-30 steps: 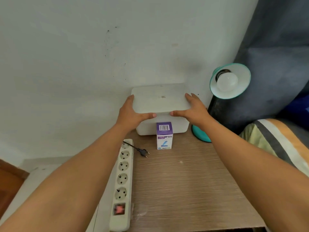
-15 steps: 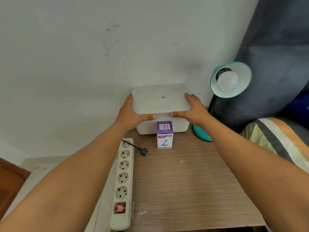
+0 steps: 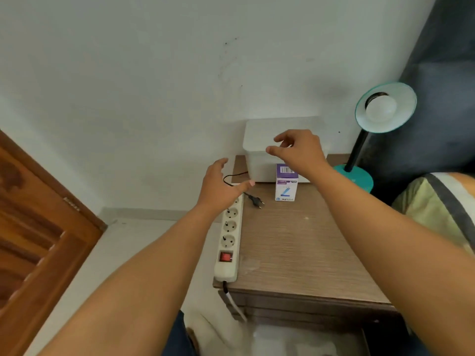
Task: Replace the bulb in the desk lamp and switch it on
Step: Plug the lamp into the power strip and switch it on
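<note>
My left hand (image 3: 221,187) and right hand (image 3: 299,150) hover with fingers spread, holding nothing. The bulb (image 3: 380,109) sits in the lamp (image 3: 385,106); bulb box (image 3: 286,185) stands on the tabletop (image 3: 295,247).

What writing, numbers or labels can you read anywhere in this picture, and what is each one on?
"7": a large blue figure, seemingly upside down, on the front of the small bulb box.
Barcode on the box's purple top: its digits are too small to read.
Brand line along the box's lower edge: blurred, not readable.
Small print under the purple band: not readable.
White storage box, power strip and desk lamp: no readable text.
</note>
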